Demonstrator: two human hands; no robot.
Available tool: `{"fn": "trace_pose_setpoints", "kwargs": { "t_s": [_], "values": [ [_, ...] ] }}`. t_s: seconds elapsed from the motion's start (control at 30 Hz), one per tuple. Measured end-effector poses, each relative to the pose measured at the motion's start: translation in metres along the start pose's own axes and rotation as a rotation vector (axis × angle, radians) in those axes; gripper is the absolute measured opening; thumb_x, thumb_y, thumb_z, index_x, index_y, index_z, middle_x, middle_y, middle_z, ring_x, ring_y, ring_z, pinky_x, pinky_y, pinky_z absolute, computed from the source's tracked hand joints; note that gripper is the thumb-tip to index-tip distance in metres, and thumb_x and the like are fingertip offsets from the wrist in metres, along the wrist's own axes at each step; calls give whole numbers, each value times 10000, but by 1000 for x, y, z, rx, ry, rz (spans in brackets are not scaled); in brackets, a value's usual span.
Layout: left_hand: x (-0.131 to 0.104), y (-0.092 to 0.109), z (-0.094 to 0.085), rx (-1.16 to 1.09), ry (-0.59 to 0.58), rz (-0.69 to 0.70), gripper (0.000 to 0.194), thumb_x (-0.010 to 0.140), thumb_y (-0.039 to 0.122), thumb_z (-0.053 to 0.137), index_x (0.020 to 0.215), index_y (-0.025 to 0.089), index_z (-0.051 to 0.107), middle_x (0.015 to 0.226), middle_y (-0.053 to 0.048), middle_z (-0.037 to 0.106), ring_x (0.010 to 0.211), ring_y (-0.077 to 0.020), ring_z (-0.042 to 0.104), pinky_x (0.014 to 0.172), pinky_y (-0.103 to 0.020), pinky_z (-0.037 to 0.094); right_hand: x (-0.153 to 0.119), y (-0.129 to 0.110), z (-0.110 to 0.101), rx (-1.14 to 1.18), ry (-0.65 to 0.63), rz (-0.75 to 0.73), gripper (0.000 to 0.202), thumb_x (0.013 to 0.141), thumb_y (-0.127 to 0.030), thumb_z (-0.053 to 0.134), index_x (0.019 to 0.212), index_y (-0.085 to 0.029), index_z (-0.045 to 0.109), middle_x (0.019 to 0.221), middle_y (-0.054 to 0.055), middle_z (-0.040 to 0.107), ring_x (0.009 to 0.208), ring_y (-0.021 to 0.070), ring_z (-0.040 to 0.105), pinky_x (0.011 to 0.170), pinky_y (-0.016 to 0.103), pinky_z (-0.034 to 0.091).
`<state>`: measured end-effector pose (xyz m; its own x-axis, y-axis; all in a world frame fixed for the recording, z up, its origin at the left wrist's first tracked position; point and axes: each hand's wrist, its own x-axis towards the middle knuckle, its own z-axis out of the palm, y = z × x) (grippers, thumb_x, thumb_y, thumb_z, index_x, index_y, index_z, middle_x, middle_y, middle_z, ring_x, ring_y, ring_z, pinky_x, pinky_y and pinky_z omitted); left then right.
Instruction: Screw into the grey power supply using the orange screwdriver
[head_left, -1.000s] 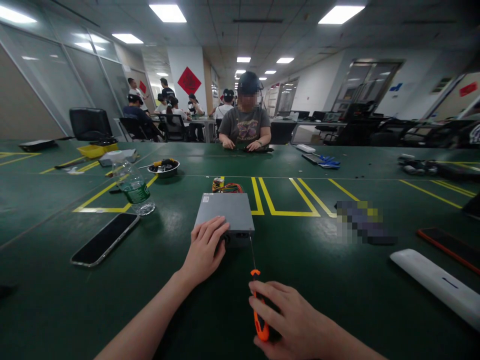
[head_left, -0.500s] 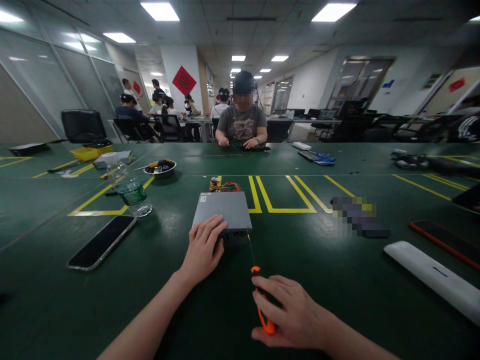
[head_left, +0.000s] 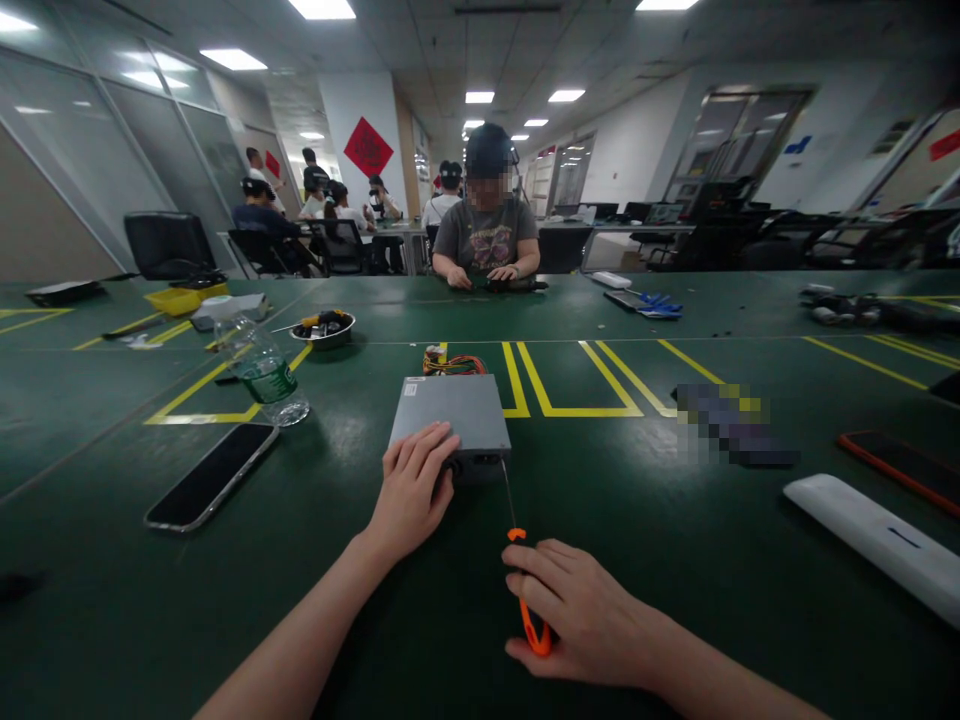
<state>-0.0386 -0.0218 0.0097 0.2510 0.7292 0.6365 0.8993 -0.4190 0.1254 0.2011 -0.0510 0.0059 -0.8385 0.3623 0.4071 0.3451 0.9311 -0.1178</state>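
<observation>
A grey metal box point(head_left: 457, 405) with a white label lies on the green table point(head_left: 360, 620), and a bundle of coloured wires point(head_left: 457, 365) comes out behind it. My left hand point(head_left: 416, 485) rests on the box's near left edge, its fingers on the top and its thumb at the near side. My right hand point(head_left: 570, 610) has its fingers around the orange handle of a screwdriver point(head_left: 535, 630). The screwdriver's thin shaft points away from me, with its tip at the near right corner of the box.
A phone point(head_left: 214, 477) and a plastic bottle point(head_left: 274, 380) are on the left, with a bowl of tools point(head_left: 322, 328) behind. A white device point(head_left: 885, 540) and an orange-edged phone point(head_left: 900, 470) lie right. A person point(head_left: 486, 235) sits opposite.
The whole view has shifted slightly. My left hand still rests on the box, and my right hand still holds the screwdriver at its corner.
</observation>
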Motion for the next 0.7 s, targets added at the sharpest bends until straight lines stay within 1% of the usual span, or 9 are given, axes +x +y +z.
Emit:
{"fn": "trace_pose_setpoints", "kwargs": {
  "t_s": [0.1, 0.13, 0.2, 0.27, 0.33, 0.4, 0.47, 0.6, 0.7],
  "values": [
    [0, 1, 1, 3, 8, -2, 419, 833, 149, 460, 1244, 228, 446, 1313, -69, 494, 1233, -225, 419, 999, -410, 287, -1, -1, -7, 28, -93, 29, 497, 762, -519, 608, 1091, -151, 548, 1176, 120, 569, 968, 223, 589, 829, 338, 475],
    [0, 2, 1, 5, 12, -3, 416, 832, 148, 461, 1241, 225, 446, 1313, -71, 494, 1233, -226, 419, 998, -411, 287, 0, -1, -9, 23, -119, 28, 529, 760, -523, 614, 1130, -156, 529, 1192, 121, 559, 977, 226, 588, 831, 339, 475],
    [0, 2, 2, 5, 23, -3, 410, 832, 145, 462, 1235, 219, 447, 1310, -77, 496, 1229, -227, 422, 996, -414, 286, 1, -1, -10, -7, -138, 3, 557, 750, -516, 635, 1167, -169, 511, 1181, 121, 560, 926, 216, 602, 776, 322, 488],
    [0, 2, 3, 2, 31, -6, 409, 830, 143, 463, 1231, 220, 449, 1304, -79, 501, 1223, -231, 428, 994, -420, 286, 3, 0, -9, -51, -102, -50, 511, 753, -508, 634, 1122, -169, 539, 1118, 119, 586, 817, 193, 611, 688, 304, 489],
    [0, 1, 4, -1, 39, -10, 412, 828, 144, 463, 1232, 227, 449, 1297, -78, 507, 1216, -236, 436, 992, -427, 285, 4, 1, -6, -79, -14, -109, 421, 783, -501, 592, 1014, -149, 576, 1027, 118, 615, 731, 174, 597, 625, 296, 472],
    [0, 1, 6, -5, 47, -13, 415, 828, 148, 462, 1234, 232, 448, 1291, -78, 512, 1210, -239, 441, 991, -432, 283, 4, 1, -4, -82, 79, -139, 382, 812, -484, 548, 951, -130, 580, 961, 118, 628, 712, 172, 590, 614, 299, 467],
    [0, 1, 7, -10, 55, -16, 416, 828, 152, 465, 1236, 234, 447, 1289, -79, 515, 1209, -240, 441, 991, -433, 283, 3, 1, -2, -64, 132, -128, 378, 811, -473, 540, 944, -120, 574, 944, 123, 630, 744, 180, 596, 633, 301, 474],
    [0, 1, 10, -11, 69, -29, 406, 827, 159, 474, 1225, 232, 451, 1286, -76, 517, 1217, -235, 434, 995, -430, 283, 2, 1, -2, -47, 101, -52, 351, 768, -458, 596, 914, -140, 577, 968, 112, 632, 791, 180, 600, 681, 292, 484],
    [0, 1, 10, -8, 62, -39, 394, 832, 162, 474, 1219, 232, 452, 1289, -73, 515, 1225, -228, 427, 1001, -428, 280, 2, 2, -2, -74, 89, -50, 306, 772, -437, 602, 889, -155, 592, 971, 86, 648, 760, 174, 592, 671, 298, 475]
  ]
}}
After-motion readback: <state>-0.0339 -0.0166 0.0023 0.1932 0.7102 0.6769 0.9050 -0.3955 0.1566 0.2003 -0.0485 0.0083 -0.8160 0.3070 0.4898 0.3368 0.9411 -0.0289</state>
